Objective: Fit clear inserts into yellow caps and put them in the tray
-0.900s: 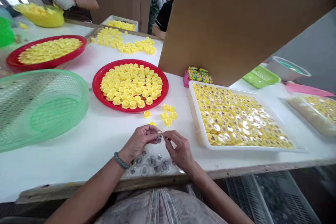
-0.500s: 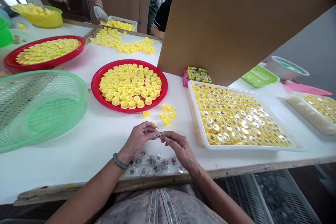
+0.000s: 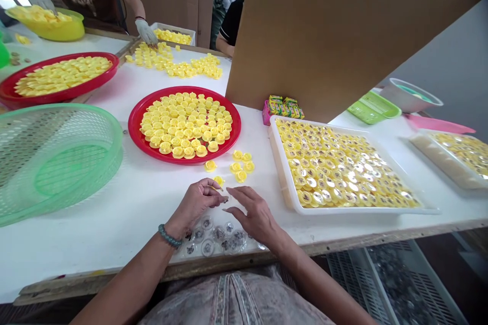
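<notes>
Left hand pinches a small dark-marked piece at its fingertips, above clear plastic discs on the counter. Right hand open, just beside. Piece judged light, stiff, possibly slippery; best gripped by its edge.

Bare tabletop runs between 7 loose yellow pieces and the white tray; cardboard blocks the far end.

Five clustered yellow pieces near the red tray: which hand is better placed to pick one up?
Probably the right hand: it looks open and empty, close to the yellow pieces; the left hand pinches a small part.
</notes>
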A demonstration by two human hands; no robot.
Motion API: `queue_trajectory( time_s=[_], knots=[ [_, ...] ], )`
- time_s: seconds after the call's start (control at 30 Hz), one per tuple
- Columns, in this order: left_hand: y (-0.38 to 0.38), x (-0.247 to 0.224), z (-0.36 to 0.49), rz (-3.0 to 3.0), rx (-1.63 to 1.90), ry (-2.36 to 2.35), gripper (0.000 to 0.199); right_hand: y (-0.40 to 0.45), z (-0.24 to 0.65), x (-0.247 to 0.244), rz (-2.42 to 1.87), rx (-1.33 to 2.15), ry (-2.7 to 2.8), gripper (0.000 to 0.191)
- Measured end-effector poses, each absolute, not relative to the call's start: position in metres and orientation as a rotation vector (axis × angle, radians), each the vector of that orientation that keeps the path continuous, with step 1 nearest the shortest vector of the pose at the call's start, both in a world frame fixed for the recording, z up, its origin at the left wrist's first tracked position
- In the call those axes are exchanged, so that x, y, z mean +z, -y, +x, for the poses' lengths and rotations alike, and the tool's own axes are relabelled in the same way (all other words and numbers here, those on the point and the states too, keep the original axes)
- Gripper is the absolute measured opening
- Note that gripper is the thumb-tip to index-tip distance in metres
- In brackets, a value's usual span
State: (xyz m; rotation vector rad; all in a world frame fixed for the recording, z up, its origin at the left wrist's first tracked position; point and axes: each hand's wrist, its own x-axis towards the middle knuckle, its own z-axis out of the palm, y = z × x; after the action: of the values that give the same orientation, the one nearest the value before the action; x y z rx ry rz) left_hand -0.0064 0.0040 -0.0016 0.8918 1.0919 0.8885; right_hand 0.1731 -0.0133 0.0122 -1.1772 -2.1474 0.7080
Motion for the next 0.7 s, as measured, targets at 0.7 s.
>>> queue_trajectory(
  time_s=[0.7],
  knots=[
    [-0.024,-0.004,0.001,2.108,0.610,-1.701,0.030,0.013,0.188,0.004,-1.410,0.601,2.028,0.023]
  ],
)
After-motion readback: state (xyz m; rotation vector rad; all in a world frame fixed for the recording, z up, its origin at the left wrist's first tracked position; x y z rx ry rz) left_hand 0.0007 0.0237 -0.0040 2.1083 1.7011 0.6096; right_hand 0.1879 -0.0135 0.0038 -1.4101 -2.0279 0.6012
